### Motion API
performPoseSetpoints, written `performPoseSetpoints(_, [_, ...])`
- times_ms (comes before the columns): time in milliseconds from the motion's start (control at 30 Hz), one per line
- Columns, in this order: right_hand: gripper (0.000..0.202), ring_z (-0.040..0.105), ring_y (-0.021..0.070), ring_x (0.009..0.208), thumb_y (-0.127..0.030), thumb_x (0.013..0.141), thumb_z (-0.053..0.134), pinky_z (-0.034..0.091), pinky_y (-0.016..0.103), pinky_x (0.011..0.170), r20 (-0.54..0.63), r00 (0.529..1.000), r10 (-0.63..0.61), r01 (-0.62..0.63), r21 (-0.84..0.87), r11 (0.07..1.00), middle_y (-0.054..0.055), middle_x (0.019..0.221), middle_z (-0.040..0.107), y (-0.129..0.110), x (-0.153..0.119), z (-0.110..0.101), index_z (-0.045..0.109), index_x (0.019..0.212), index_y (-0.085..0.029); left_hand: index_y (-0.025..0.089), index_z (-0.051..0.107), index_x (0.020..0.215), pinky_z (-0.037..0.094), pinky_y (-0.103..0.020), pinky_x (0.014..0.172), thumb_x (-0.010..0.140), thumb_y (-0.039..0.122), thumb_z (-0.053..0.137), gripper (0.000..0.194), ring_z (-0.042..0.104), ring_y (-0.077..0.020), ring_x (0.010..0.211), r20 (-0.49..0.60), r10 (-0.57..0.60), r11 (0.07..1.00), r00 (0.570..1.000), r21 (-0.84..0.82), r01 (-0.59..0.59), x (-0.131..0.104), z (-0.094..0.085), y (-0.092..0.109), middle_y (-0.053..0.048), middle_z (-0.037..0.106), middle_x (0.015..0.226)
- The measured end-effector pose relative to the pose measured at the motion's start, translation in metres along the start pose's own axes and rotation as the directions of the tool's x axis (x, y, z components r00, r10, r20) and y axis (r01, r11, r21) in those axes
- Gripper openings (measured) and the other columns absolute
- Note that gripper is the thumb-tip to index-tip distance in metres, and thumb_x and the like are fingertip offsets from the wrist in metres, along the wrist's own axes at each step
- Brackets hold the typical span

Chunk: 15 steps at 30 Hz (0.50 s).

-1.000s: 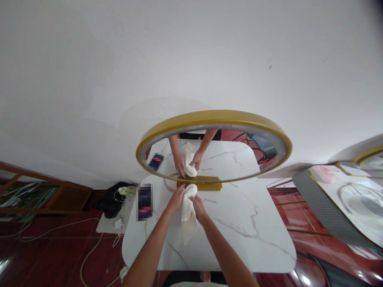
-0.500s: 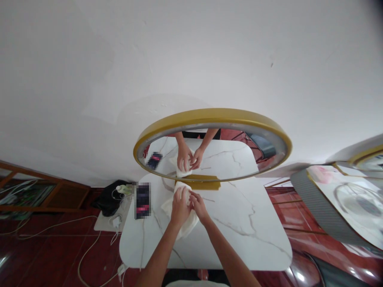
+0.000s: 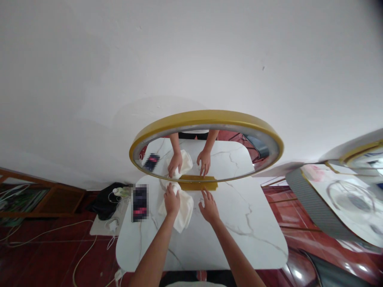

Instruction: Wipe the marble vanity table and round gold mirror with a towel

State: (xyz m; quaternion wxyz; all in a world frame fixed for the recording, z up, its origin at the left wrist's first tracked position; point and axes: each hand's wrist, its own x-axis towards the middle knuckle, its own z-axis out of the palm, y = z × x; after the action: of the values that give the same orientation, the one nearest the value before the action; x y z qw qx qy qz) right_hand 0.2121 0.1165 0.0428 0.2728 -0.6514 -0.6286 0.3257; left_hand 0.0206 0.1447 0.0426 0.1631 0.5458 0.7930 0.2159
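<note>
A cream cloth [image 3: 184,208] lies partly bunched on the white marbled table [image 3: 239,239], left of the mirror's gold base [image 3: 199,185]. My left hand [image 3: 172,199] is pressed on the cloth's bunched upper part, its fingers curled round it. My right hand [image 3: 210,206] rests on the tabletop just below the base, fingers apart and holding nothing. Above the base stands the gold-framed oval mirror [image 3: 206,116], which reflects both hands and the cloth.
A blurred-out dark phone-like item [image 3: 140,202] lies at the table's left. Beyond it are a black bag [image 3: 104,203], a small bottle and white cables. Another table [image 3: 332,195] and a black chair [image 3: 335,275] stand at the right.
My right hand has let go of the cloth and moved right onto the tabletop. My left hand has shifted left with the bunched part, and more cloth shows spread out.
</note>
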Motion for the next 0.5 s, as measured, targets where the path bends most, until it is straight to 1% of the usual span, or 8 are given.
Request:
performPoseSetpoints(67, [0.066,0.019,0.0232,0.138,-0.016,0.074,0.044,0.025,0.043,0.11,0.036,0.999,-0.006,0.013,-0.191,0.982,0.006,0.149,0.029,0.003,-0.001,-0.001,0.035,0.14,-0.019,0.008,0.035,0.135,0.038,-0.042,0.097,0.088,0.022,0.043,0.05,0.05,-0.0295,0.117,0.005,-0.02,1.0,1.0,-0.021,0.02,0.001,0.0,-0.001,-0.021,0.047,0.133])
performPoseSetpoints(133, [0.072,0.015,0.0203,0.14,-0.013,0.074,0.042,0.025,0.039,0.111,0.08,0.997,-0.003,0.031,-0.355,0.934,0.005,0.152,0.023,0.006,-0.002,0.0,0.025,0.144,-0.017,0.009,0.037,0.134,0.038,-0.042,0.097,0.087,0.022,0.044,0.049,0.052,-0.0291,0.116,0.016,-0.039,0.998,0.999,-0.046,0.039,0.0,0.0,0.0,-0.021,0.05,0.131])
performPoseSetpoints(167, [0.074,0.015,0.0193,0.14,-0.013,0.073,0.041,0.025,0.037,0.111,0.093,0.996,0.001,0.036,-0.397,0.917,0.004,0.152,0.022,0.007,-0.002,0.001,0.022,0.145,-0.016,0.01,0.038,0.133,0.038,-0.041,0.097,0.087,0.022,0.044,0.049,0.053,-0.0287,0.115,0.023,-0.049,0.997,0.999,-0.06,0.05,-0.001,0.0,0.001,-0.02,0.051,0.129])
performPoseSetpoints(367, [0.079,0.014,0.0162,0.14,-0.01,0.071,0.039,0.023,0.033,0.112,0.094,0.996,-0.004,0.044,-0.434,0.9,0.001,0.153,0.018,0.013,-0.004,0.005,0.016,0.147,-0.016,0.01,0.046,0.126,0.041,-0.036,0.093,0.087,0.033,0.043,0.045,0.056,-0.0279,0.113,0.072,-0.108,0.976,0.991,-0.184,0.12,-0.01,-0.001,0.001,-0.018,0.059,0.12])
performPoseSetpoints(500, [0.08,0.016,0.0158,0.139,-0.01,0.071,0.039,0.023,0.032,0.112,0.103,0.995,-0.016,0.06,-0.446,0.893,0.001,0.153,0.019,0.015,-0.004,0.003,0.015,0.147,-0.017,0.016,0.054,0.117,0.043,-0.033,0.092,0.087,0.04,0.042,0.04,0.058,-0.0252,0.11,0.116,-0.105,0.944,0.988,-0.302,0.135,-0.016,-0.007,-0.005,-0.011,0.065,0.113])
